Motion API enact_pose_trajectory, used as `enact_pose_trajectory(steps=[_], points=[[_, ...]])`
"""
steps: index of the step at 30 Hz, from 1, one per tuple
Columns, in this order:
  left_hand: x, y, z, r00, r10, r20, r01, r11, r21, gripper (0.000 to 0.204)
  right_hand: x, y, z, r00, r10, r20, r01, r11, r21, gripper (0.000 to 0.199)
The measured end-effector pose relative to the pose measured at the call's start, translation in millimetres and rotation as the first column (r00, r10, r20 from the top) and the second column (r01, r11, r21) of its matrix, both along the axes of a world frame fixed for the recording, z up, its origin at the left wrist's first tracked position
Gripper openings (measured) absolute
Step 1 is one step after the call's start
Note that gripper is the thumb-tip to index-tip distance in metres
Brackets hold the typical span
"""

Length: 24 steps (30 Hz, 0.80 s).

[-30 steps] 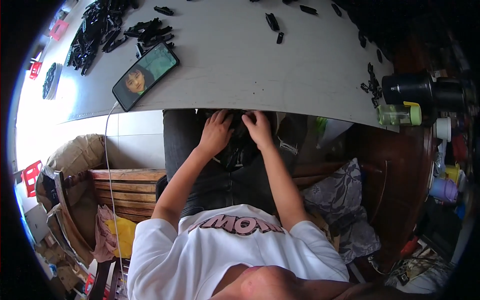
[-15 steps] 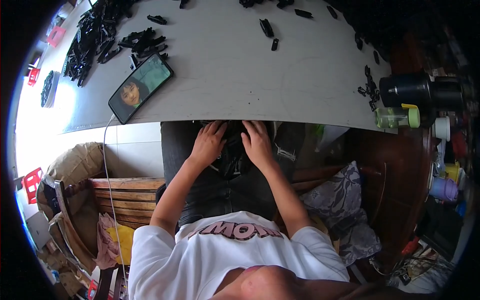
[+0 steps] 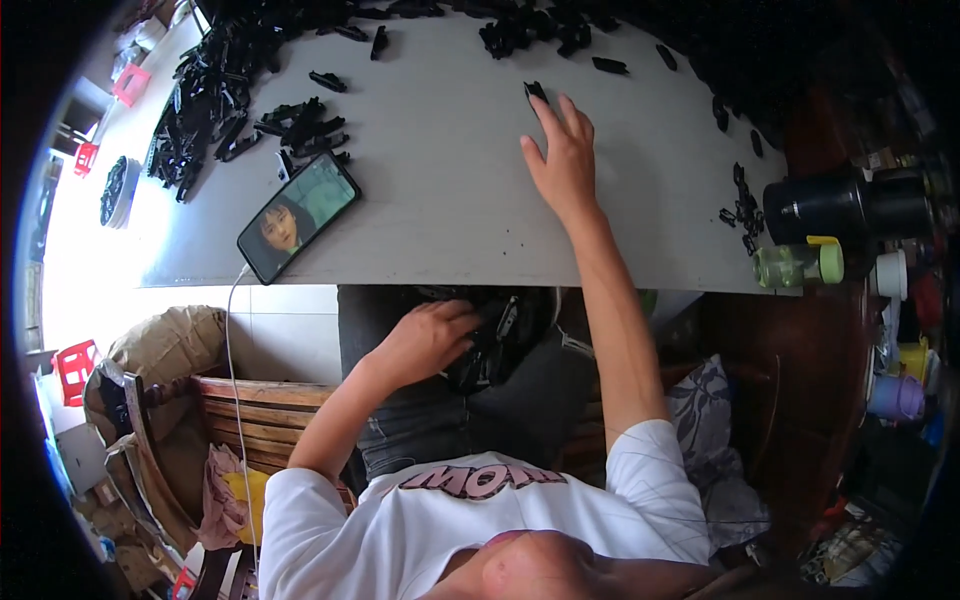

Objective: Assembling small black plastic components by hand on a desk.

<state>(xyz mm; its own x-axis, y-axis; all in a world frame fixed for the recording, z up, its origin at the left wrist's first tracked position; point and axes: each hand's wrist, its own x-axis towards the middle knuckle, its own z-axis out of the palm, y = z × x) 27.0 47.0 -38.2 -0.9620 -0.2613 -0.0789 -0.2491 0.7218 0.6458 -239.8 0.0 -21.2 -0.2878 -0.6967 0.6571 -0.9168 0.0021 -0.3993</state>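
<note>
My right hand [image 3: 565, 160] is stretched out over the grey table, fingers apart. Its forefinger meets the near end of a slim black plastic part [image 3: 534, 88]; a smaller black piece seen there earlier is hidden by the hand. Below the table edge, my left hand [image 3: 428, 340] rests over my lap, fingers loosely bent and apart, its fingertips beside a heap of black plastic parts [image 3: 490, 345]. I see nothing held in it, though the undersides of its fingers are hidden.
Piles of black parts [image 3: 210, 100] cover the table's [image 3: 440, 210] far left, with more along the back. A phone [image 3: 300, 218] lies near the left front, a white cable [image 3: 232, 380] trailing down. At right stand a black flask [image 3: 820, 205] and a green bottle [image 3: 800, 264].
My right hand has left my lap and reached forward to the black part on the table. My left hand has stayed over the lap. The whole view has shifted, bringing more of the table's back in.
</note>
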Motion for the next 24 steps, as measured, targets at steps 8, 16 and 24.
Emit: enact_pose_trajectory(steps=[8,16,24], points=[[-13.1,-145.4,62.2,0.883,0.287,-0.372,-0.424,0.829,-0.366,0.04,-39.3,-21.8,-31.9,0.993,-0.028,-0.114,0.051,0.977,0.207,0.038],[29.9,-281.6,20.6,0.693,0.721,0.016,-0.608,0.596,-0.525,0.086,-31.2,-26.3,-23.4,0.996,-0.017,-0.092,0.033,0.984,0.176,0.036],[-36.6,-290.9,26.6,0.848,0.522,0.094,-0.366,0.704,-0.609,0.069,-28.6,-26.1,-22.4,0.996,-0.023,-0.084,0.036,0.988,0.152,0.036]])
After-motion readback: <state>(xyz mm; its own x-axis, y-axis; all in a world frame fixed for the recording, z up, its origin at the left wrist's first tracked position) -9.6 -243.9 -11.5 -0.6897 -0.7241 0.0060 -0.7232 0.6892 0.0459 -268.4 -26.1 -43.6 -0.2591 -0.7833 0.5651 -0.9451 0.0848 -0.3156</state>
